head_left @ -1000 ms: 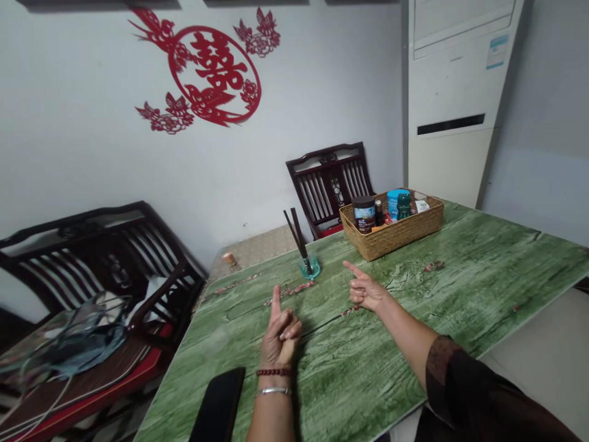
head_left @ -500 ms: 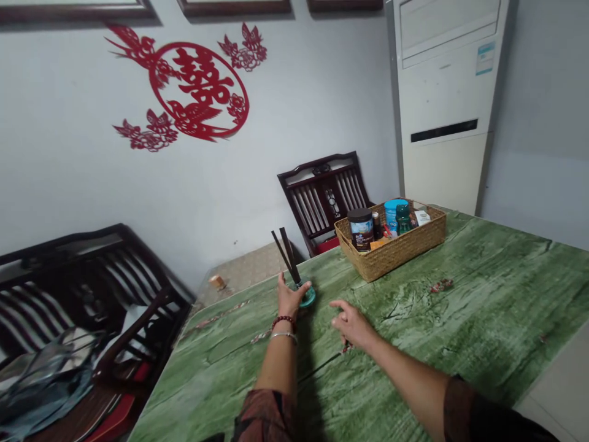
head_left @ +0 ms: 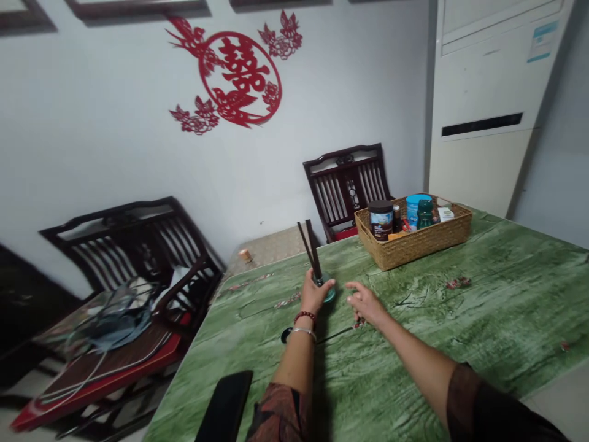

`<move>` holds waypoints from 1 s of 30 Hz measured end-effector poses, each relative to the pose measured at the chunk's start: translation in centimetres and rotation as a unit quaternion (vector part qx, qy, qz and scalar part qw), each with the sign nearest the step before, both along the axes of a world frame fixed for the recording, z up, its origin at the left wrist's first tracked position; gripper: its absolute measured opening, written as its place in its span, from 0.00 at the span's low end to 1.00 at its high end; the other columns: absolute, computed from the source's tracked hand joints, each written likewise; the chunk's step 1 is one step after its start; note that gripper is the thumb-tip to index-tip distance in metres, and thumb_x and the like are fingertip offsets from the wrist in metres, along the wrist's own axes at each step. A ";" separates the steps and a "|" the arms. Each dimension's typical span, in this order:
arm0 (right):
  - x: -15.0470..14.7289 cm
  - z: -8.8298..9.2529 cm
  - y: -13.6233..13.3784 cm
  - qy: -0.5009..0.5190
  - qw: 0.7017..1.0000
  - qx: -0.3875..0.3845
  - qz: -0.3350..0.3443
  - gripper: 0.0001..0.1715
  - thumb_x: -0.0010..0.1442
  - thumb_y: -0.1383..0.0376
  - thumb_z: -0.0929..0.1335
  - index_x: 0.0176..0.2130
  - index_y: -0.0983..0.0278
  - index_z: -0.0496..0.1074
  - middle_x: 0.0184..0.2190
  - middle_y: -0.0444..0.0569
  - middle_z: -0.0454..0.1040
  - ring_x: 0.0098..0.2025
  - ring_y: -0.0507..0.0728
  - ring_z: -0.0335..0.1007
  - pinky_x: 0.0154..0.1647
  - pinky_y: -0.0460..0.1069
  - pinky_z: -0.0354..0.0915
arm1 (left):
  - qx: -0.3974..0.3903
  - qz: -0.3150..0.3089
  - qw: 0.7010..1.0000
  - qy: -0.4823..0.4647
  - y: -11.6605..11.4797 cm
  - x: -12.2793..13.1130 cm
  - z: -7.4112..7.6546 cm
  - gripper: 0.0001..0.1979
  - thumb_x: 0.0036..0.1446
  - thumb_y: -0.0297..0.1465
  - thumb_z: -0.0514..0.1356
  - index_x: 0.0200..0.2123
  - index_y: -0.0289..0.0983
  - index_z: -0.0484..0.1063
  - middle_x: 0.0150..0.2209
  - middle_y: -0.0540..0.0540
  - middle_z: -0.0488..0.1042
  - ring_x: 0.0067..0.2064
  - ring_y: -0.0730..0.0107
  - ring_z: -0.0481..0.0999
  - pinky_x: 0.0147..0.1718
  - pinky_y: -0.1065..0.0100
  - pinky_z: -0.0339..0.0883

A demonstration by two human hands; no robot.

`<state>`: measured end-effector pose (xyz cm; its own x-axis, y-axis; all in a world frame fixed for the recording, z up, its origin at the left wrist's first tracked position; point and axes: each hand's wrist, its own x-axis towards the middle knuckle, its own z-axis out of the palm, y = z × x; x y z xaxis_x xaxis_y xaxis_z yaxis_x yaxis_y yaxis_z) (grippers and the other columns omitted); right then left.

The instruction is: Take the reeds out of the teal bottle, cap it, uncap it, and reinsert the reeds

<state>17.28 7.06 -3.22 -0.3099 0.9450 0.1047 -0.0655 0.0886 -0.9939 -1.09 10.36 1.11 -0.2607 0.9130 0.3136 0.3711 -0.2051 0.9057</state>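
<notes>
My left hand is wrapped round a small teal glass holder on the green table. Two dark sticks rise from the holder and lean to the left. A red bead bracelet and a silver bangle sit on that wrist. My right hand rests on the table just right of the holder, fingers loosely spread, holding nothing. A small dark round lid-like thing lies on the table beside my left forearm.
A wicker basket with jars and bottles stands at the table's far side. A dark wooden chair is behind it, a wooden bench with a bag at left. A black object lies near the table's front edge. A white standing air conditioner fills the right corner.
One second ago both hands pointed with index fingers. My left hand then reached forward and closed round the teal holder; my right hand uncurled and lowered beside it. The view has shifted left.
</notes>
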 end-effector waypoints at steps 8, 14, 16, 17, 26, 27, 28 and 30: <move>0.5 2.5 -0.6 0.083 0.994 0.042 -0.058 0.27 0.50 0.51 0.71 0.46 0.62 0.71 0.25 0.40 0.71 0.24 0.50 0.67 0.25 0.45 0.64 | -0.007 -0.043 0.999 0.027 -8.1 1.0 0.1 0.35 0.37 0.39 0.73 0.50 0.36 0.69 0.46 0.41 0.75 0.45 0.58 0.75 0.50 0.55 0.66; 0.0 7.1 -1.6 0.091 0.992 0.077 0.034 0.32 0.51 0.54 0.74 0.52 0.61 0.68 0.45 0.51 0.77 0.49 0.58 0.74 0.51 0.54 0.68 | 0.027 -0.116 0.993 0.001 -10.6 2.0 -0.5 0.41 0.40 0.41 0.72 0.57 0.37 0.63 0.57 0.36 0.70 0.59 0.51 0.70 0.60 0.52 0.58; -0.4 8.0 -1.7 0.088 0.991 0.076 0.060 0.33 0.50 0.55 0.75 0.52 0.61 0.67 0.45 0.50 0.78 0.50 0.58 0.74 0.57 0.56 0.65 | 0.029 -0.162 0.986 -0.018 -11.0 1.9 -0.8 0.42 0.42 0.42 0.72 0.59 0.37 0.60 0.59 0.36 0.69 0.59 0.52 0.69 0.60 0.52 0.58; -0.6 8.2 -1.8 0.086 0.991 0.074 0.071 0.33 0.49 0.55 0.75 0.51 0.61 0.67 0.45 0.50 0.78 0.49 0.58 0.74 0.57 0.56 0.65 | 0.029 -0.185 0.982 -0.027 -11.1 1.9 -0.9 0.43 0.43 0.42 0.71 0.61 0.38 0.59 0.60 0.36 0.68 0.60 0.52 0.69 0.61 0.52 0.58; -1.3 7.6 -2.7 0.008 0.993 0.091 0.074 0.28 0.50 0.43 0.72 0.35 0.64 0.71 0.34 0.49 0.80 0.40 0.57 0.76 0.51 0.55 0.67 | -0.008 -0.244 0.967 -0.073 -10.6 1.0 -1.0 0.47 0.34 0.39 0.75 0.60 0.38 0.65 0.61 0.36 0.69 0.62 0.46 0.67 0.61 0.52 0.58; -1.4 7.7 -2.8 0.008 0.993 0.103 0.061 0.29 0.52 0.41 0.71 0.34 0.64 0.70 0.33 0.48 0.79 0.39 0.57 0.76 0.50 0.54 0.67 | -0.009 -0.242 0.968 -0.070 -10.5 1.0 -1.0 0.46 0.34 0.39 0.76 0.59 0.38 0.67 0.58 0.36 0.71 0.60 0.46 0.69 0.59 0.53 0.60; -1.4 7.9 -2.9 0.017 0.993 0.112 0.045 0.28 0.54 0.41 0.69 0.35 0.63 0.69 0.32 0.48 0.79 0.39 0.56 0.76 0.49 0.54 0.68 | -0.011 -0.237 0.969 -0.064 -10.5 1.0 -1.0 0.44 0.34 0.39 0.75 0.57 0.38 0.69 0.56 0.37 0.73 0.58 0.46 0.71 0.57 0.53 0.62; -1.7 8.5 -3.0 0.055 0.991 0.119 0.014 0.27 0.57 0.41 0.68 0.37 0.62 0.67 0.31 0.47 0.79 0.38 0.56 0.76 0.47 0.52 0.69 | -0.016 -0.225 0.973 -0.045 -10.4 1.0 -1.1 0.40 0.34 0.39 0.75 0.54 0.37 0.70 0.51 0.38 0.76 0.52 0.49 0.74 0.53 0.53 0.65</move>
